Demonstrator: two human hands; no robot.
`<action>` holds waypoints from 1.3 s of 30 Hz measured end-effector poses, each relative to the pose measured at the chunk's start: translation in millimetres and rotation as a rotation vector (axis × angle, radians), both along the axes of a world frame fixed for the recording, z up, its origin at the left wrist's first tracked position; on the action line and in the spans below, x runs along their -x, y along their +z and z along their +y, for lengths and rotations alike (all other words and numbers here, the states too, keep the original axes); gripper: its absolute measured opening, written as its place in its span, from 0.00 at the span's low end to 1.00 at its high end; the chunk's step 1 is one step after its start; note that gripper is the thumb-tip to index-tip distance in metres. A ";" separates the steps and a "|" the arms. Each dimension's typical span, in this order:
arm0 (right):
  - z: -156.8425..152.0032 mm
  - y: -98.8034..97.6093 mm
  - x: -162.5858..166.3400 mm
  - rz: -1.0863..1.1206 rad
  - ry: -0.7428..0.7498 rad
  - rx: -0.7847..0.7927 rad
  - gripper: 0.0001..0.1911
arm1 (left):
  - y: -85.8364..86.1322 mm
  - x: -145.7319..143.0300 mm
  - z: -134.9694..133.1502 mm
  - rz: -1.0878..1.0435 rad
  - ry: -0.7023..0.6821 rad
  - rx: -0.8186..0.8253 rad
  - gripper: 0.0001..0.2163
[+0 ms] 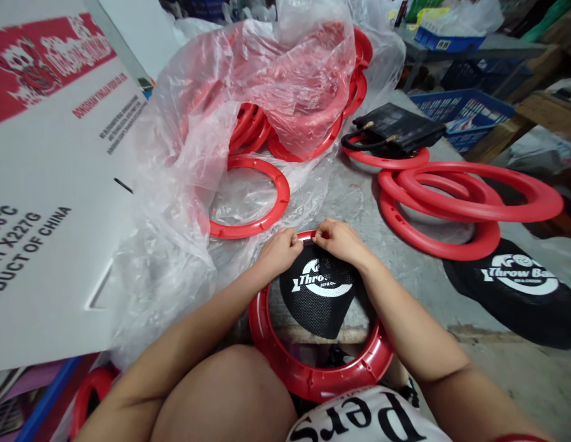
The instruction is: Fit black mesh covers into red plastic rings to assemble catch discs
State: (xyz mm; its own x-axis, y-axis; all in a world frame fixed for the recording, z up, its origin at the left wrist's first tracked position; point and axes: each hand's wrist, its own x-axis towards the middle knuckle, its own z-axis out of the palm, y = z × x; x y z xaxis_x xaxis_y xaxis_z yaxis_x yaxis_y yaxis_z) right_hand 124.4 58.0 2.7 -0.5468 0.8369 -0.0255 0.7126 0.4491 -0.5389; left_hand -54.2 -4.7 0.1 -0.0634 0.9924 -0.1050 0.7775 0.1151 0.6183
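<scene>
A red plastic ring [308, 382] leans between the table edge and my body, its ribbed inner side facing up. Inside it hangs a black mesh disc [313, 307] with white "Throw" lettering, its upper edge along the ring's far rim. My left hand [284, 250] pinches the mesh edge at the far rim, left of centre. Just to the right, my right hand [338, 239] has its fingers closed on the mesh edge and rim. The lower part of the mesh hangs loose and folded, apart from the ring. My fingers hide the exact spots gripped.
Clear plastic bags [285, 80] full of red rings stand behind, with one loose ring [279, 209] before them. At right lie stacked red rings [451, 245], a black handbag [396, 129] and black mesh discs [520, 294]. A printed white carton [50, 184] rises at left.
</scene>
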 end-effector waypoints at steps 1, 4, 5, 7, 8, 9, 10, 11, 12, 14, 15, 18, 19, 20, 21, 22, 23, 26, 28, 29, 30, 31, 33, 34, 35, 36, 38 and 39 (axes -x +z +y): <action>0.0 0.2 0.1 0.001 0.000 0.004 0.08 | -0.3 0.2 0.1 0.000 -0.003 -0.001 0.08; 0.3 0.8 0.3 0.006 0.000 0.013 0.07 | -1.0 1.1 -0.1 -0.009 -0.007 -0.008 0.08; 0.3 1.1 0.4 0.009 -0.001 0.015 0.07 | -1.3 1.4 -0.3 -0.014 -0.008 -0.009 0.08; 0.2 2.1 0.6 0.011 -0.005 0.020 0.07 | -2.0 2.0 -0.8 -0.020 -0.010 -0.009 0.08; 0.0 2.8 0.8 0.005 -0.006 0.025 0.07 | -2.4 2.1 -0.9 -0.022 -0.011 -0.009 0.08; -0.3 3.5 1.0 -0.001 -0.006 0.030 0.07 | -2.7 2.1 -0.9 -0.023 -0.012 -0.010 0.08; -0.6 4.2 1.3 -0.007 -0.007 0.034 0.07 | -2.9 2.1 -0.8 -0.021 -0.013 -0.013 0.08; -0.9 4.6 1.6 -0.013 -0.010 0.036 0.07 | -3.2 2.0 -0.5 -0.018 -0.014 -0.017 0.08; -1.1 4.8 2.0 -0.017 -0.015 0.037 0.07 | -3.3 1.7 -0.1 -0.014 -0.016 -0.019 0.08; -1.6 4.0 3.0 -0.020 -0.032 0.035 0.07 | -3.5 1.0 1.1 -0.004 -0.012 -0.021 0.08; -1.7 3.2 3.6 -0.023 -0.044 0.032 0.07 | -3.5 0.6 1.7 0.000 -0.004 -0.018 0.08; -1.6 -0.1 5.3 -0.032 -0.082 0.017 0.06 | -2.7 -0.8 3.0 -0.008 0.040 0.018 0.07; -1.4 -1.0 5.8 -0.033 -0.096 0.012 0.06 | -2.2 -1.2 3.0 -0.016 0.055 0.033 0.07; -1.1 -1.6 6.2 -0.032 -0.109 0.012 0.07 | -1.7 -1.6 2.7 -0.026 0.066 0.044 0.07; -0.8 -1.8 6.4 -0.027 -0.121 0.017 0.06 | -1.1 -1.8 2.3 -0.034 0.072 0.049 0.07; -0.4 -1.7 6.6 -0.017 -0.130 0.027 0.06 | -0.7 -1.8 1.7 -0.037 0.070 0.045 0.07; 0.0 -1.3 6.6 -0.004 -0.137 0.041 0.06 | -0.7 -1.6 1.2 -0.035 0.062 0.034 0.07; 0.7 0.4 6.5 0.042 -0.151 0.086 0.04 | -3.2 0.2 0.3 -0.025 0.015 0.000 0.07; 0.6 1.4 6.6 0.051 -0.163 0.108 0.04 | -7.1 2.2 0.6 -0.013 -0.023 -0.057 0.07; 0.5 1.7 6.8 0.045 -0.170 0.120 0.04 | -9.4 3.1 0.8 -0.007 -0.038 -0.092 0.08; 0.3 1.9 7.0 0.037 -0.177 0.130 0.04 | -11.7 3.9 1.0 0.002 -0.051 -0.122 0.08; 0.2 1.9 7.2 0.028 -0.182 0.138 0.04 | -13.8 4.5 1.1 0.011 -0.061 -0.146 0.08; 0.3 1.2 7.2 0.020 -0.191 0.143 0.04 | -16.8 4.9 0.3 0.019 -0.070 -0.164 0.08; 0.6 0.4 6.9 0.023 -0.195 0.142 0.03 | -17.6 4.7 -0.6 0.019 -0.077 -0.171 0.07; 1.0 -0.6 6.4 0.032 -0.196 0.140 0.03 | -18.0 4.3 -1.7 0.023 -0.082 -0.181 0.06; 1.5 -1.9 5.6 0.042 -0.197 0.136 0.02 | -18.0 3.8 -3.1 0.030 -0.085 -0.193 0.05; 2.7 -5.3 3.6 0.069 -0.194 0.119 0.03 | -17.4 2.7 -5.8 0.048 -0.102 -0.209 0.07; 3.4 -7.4 2.6 0.083 -0.188 0.111 0.04 | -17.1 2.3 -7.0 0.056 -0.118 -0.215 0.09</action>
State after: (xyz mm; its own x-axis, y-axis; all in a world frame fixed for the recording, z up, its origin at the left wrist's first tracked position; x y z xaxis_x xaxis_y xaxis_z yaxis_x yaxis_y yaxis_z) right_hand 121.8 61.4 -4.7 -0.3859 0.9186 -0.0847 0.7294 0.2477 -0.6376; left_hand -56.5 -11.7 -17.0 0.0547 0.9925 0.1095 0.8113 -0.1081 0.5745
